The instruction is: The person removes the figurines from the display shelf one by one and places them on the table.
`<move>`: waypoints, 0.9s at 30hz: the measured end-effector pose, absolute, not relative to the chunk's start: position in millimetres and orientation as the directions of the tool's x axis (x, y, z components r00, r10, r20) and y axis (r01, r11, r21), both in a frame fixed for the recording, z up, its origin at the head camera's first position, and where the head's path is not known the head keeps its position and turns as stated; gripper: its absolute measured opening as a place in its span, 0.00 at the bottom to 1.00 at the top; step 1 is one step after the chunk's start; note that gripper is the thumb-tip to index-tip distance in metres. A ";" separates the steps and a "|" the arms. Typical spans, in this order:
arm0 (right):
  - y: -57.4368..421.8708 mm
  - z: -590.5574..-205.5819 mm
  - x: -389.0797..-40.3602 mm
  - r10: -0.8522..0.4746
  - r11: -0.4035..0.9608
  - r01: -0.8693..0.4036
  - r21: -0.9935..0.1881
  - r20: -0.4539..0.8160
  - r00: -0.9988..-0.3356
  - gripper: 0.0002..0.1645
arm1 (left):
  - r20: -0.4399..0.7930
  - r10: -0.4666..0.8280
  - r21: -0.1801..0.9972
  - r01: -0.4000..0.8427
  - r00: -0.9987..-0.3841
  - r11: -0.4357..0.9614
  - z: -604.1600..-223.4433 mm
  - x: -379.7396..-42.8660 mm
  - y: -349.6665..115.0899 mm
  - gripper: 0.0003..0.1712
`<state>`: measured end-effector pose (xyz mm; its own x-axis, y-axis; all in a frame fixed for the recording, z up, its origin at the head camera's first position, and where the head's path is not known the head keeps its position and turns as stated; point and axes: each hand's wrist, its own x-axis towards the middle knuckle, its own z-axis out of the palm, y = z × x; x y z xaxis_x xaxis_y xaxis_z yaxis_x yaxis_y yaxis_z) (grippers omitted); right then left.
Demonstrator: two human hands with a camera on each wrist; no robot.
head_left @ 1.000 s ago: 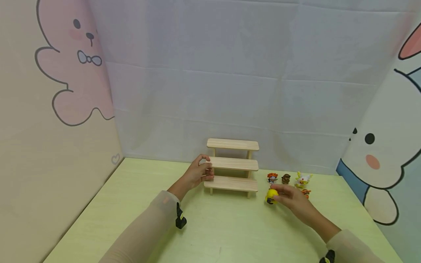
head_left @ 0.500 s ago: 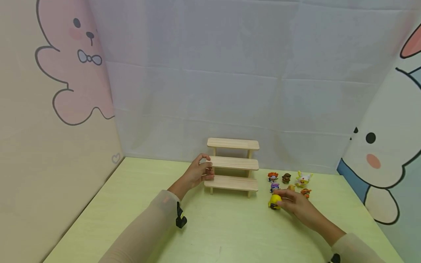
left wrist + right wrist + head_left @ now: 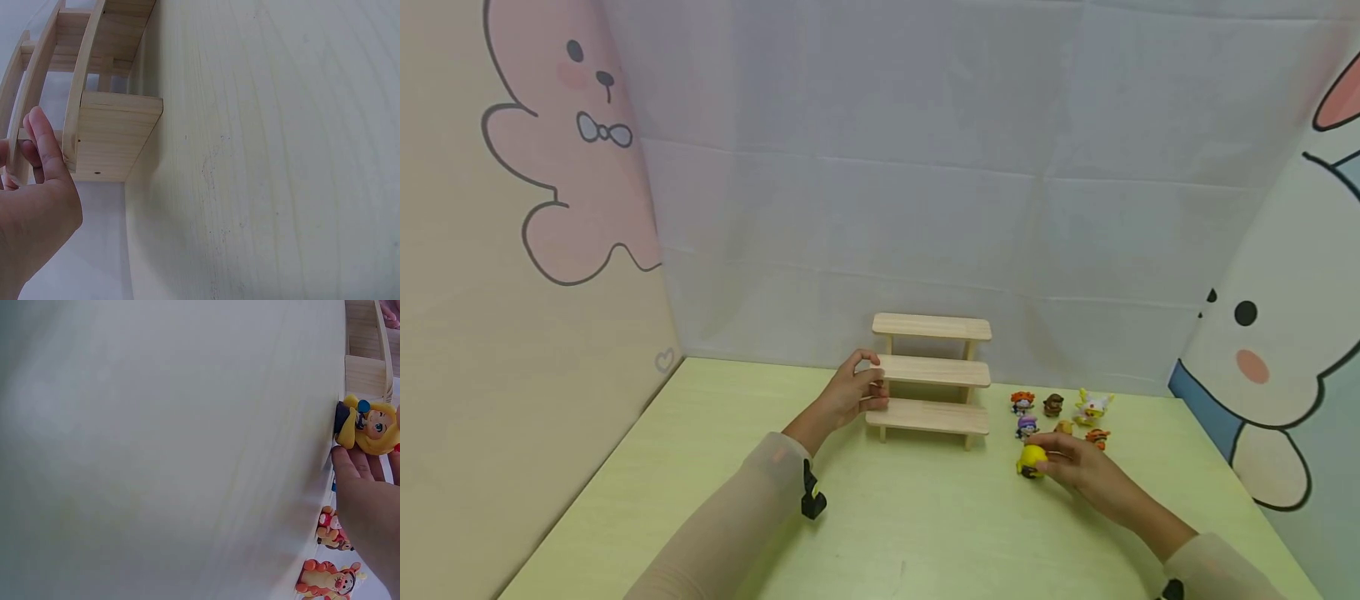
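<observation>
A three-tier wooden display stand (image 3: pixel 928 417) stands near the back wall. My left hand (image 3: pixel 850 396) grips the left end of its middle board; in the left wrist view, fingers (image 3: pixel 47 144) wrap that board's end. To the right of the stand, my right hand (image 3: pixel 1078 471) holds a yellow-haired doll figurine (image 3: pixel 1032 461) between thumb and fingers. The right wrist view shows this figurine (image 3: pixel 369 427) upright, with a dark base at or close to the tabletop. Just behind it is a purple-capped figurine (image 3: pixel 1027 428). An orange tiger figurine (image 3: pixel 1097 439) stands beyond the right hand.
Behind the right hand are an orange-haired figurine (image 3: pixel 1022 403), a brown figurine (image 3: pixel 1053 406), a white-and-yellow figurine (image 3: pixel 1093 407) and a partly covered yellow-orange one (image 3: pixel 1063 427). The pale wooden table (image 3: pixel 880 517) ends at a grey cloth wall (image 3: pixel 850 208) and printed side panels.
My right hand has shifted slightly right and nearer with the yellow-haired figurine, uncovering the purple-capped and yellow-orange figurines. My left hand has kept its place on the stand.
</observation>
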<state>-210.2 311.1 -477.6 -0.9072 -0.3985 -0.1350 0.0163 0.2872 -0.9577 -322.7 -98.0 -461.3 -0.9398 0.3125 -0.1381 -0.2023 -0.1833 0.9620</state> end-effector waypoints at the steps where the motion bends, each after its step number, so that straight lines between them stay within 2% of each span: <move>1: 311.3 -477.7 -210.4 -0.397 0.292 0.016 -0.956 -0.136 -0.907 0.34 | -0.138 0.314 0.962 -0.202 -0.939 -0.183 -461.3 -322.7 -98.0 0.10; 17: 311.6 -470.5 -210.6 -0.399 0.310 0.000 -0.951 -0.129 -0.908 0.35 | -0.139 0.312 0.961 -0.204 -0.940 -0.187 -463.4 -324.5 -97.5 0.09; 27: 311.6 -445.9 -213.1 -0.328 0.481 -0.101 -0.871 -0.072 -0.942 0.32 | -0.136 0.309 0.959 -0.203 -0.941 -0.197 -464.1 -324.9 -98.0 0.09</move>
